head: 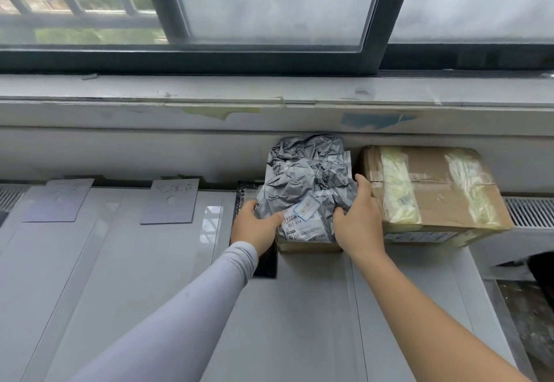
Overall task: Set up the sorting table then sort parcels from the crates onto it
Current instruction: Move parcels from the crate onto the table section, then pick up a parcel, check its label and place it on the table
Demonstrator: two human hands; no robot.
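Both hands clamp grey poly parcel (305,190): left hand (254,229), right hand (359,220). Box (308,247) under it mostly hidden. Taped carton (431,190) just right of right hand; label cards (169,200) left, writing blurred.

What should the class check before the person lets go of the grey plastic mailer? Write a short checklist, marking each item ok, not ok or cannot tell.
1. Both hands hold the grey mailer, left hand and right hand: ok.
2. Mailer rests on the small box beneath it: ok.
3. Mailer's shipping label faces up: ok.
4. Clear of the taped cardboard box: cannot tell.
5. Matches the right sign card: cannot tell.
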